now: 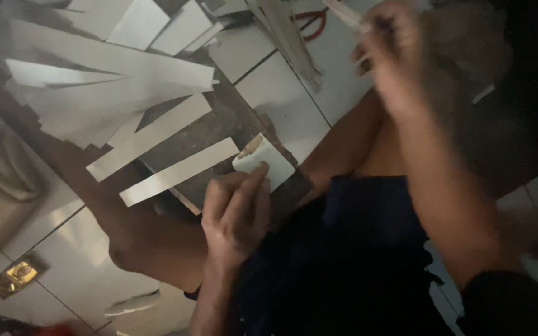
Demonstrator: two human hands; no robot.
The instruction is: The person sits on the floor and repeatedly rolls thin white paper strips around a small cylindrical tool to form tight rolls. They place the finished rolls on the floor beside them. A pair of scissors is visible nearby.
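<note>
My left hand (236,214) rests on the near edge of a dark wooden board (210,127) on the floor, its fingers pressing a small white piece of paper (269,160). Two long white paper strips (175,172) lie side by side on the board just left of that hand. My right hand (386,53) is raised at the upper right, blurred, its fingers closed on a thin pale strip (344,12). My bare knees and dark shorts (368,249) fill the lower middle.
Many cut white paper sheets and strips (107,68) are heaped at the upper left on the tiled floor (281,87). Red-handled scissors (311,25) lie at the top. A bundle of thin strips (287,37) leans nearby. A small golden object (15,277) sits at lower left.
</note>
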